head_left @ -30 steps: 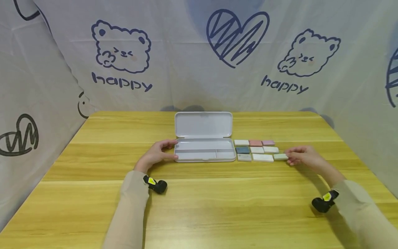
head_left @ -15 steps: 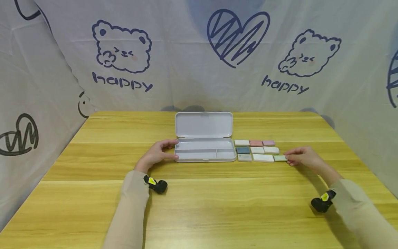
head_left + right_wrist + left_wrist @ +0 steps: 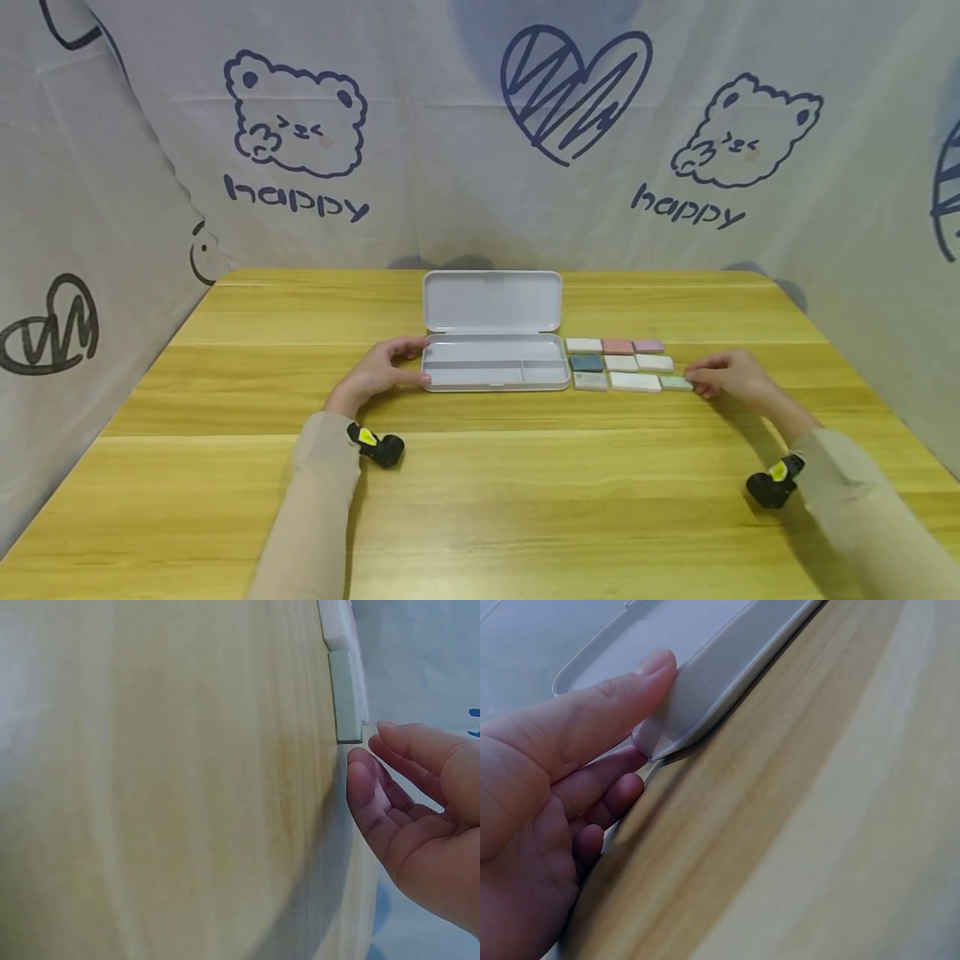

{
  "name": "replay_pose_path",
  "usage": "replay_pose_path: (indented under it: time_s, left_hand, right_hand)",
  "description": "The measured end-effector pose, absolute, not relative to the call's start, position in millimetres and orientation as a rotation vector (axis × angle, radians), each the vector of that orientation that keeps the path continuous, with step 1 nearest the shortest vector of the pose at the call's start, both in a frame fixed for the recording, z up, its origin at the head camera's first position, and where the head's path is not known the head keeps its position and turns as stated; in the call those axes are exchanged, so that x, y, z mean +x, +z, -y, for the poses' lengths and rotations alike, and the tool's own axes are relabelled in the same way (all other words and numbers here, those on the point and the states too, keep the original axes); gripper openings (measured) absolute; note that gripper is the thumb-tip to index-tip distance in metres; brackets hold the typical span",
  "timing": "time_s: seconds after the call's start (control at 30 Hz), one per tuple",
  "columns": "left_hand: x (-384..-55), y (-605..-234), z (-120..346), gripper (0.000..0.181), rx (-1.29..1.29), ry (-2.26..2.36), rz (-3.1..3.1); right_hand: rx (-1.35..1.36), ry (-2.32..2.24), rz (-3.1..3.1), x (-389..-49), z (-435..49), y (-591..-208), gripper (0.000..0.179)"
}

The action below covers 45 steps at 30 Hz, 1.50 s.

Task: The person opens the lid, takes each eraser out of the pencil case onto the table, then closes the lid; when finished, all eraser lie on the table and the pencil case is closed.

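Observation:
An open white pencil case (image 3: 468,375) lies on the table, its lid (image 3: 492,302) tipped back. My left hand (image 3: 377,372) holds its left end; in the left wrist view the thumb (image 3: 622,696) lies over the rim and several fingers sit around the corner. Right of the case, eraser-like blocks stand in three rows: white, pink (image 3: 617,346) and purple on top, a blue one (image 3: 586,363) with two whites below, then a greyish, a white and a light green block (image 3: 677,383). Beside the green block's outer end is my right hand (image 3: 738,383), its fingertips just apart from it in the right wrist view.
The wooden table (image 3: 525,500) reaches back to a pale cloth (image 3: 450,125) printed with bears and hearts. Cloth also hangs at both sides. Black wrist cameras (image 3: 386,450) sit on both sleeves.
The light green block, raised slightly at its right end in my right fingers, now lies flat in the row. My right fingers have let go of it; the left hand stays put.

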<state>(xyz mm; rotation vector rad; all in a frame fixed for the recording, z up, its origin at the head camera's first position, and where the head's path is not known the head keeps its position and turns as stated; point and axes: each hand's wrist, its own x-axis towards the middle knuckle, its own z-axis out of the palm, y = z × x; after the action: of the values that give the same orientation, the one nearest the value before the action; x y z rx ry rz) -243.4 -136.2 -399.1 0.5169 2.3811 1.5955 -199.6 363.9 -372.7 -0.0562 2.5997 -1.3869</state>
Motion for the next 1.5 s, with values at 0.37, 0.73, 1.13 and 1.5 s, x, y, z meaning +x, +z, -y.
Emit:
replay_pose_path:
  time_s: [0.37,0.73,1.13,1.5]
  left_hand:
    - [-243.7,-399.9,135.9,0.072,0.475,1.65,-2.335]
    - [-243.8,-399.2,135.2,0.074,0.441,1.63,-2.332]
    - [-241.1,-395.9,135.2,0.071,0.459,1.647,-2.311]
    - [-243.8,-399.6,136.2,0.072,0.461,1.64,-2.329]
  right_hand:
    - [-0.096,-1.302,-2.748,-205.0,-349.7,-358.2,0.035]
    - [-0.147,-1.366,-2.74,-215.9,-316.7,-347.3,0.036]
    - [-0.191,-1.352,-2.763,-233.4,-282.6,-346.8,0.034]
    - [-0.158,-1.464,-2.691,-250.1,-247.8,-348.7,0.032]
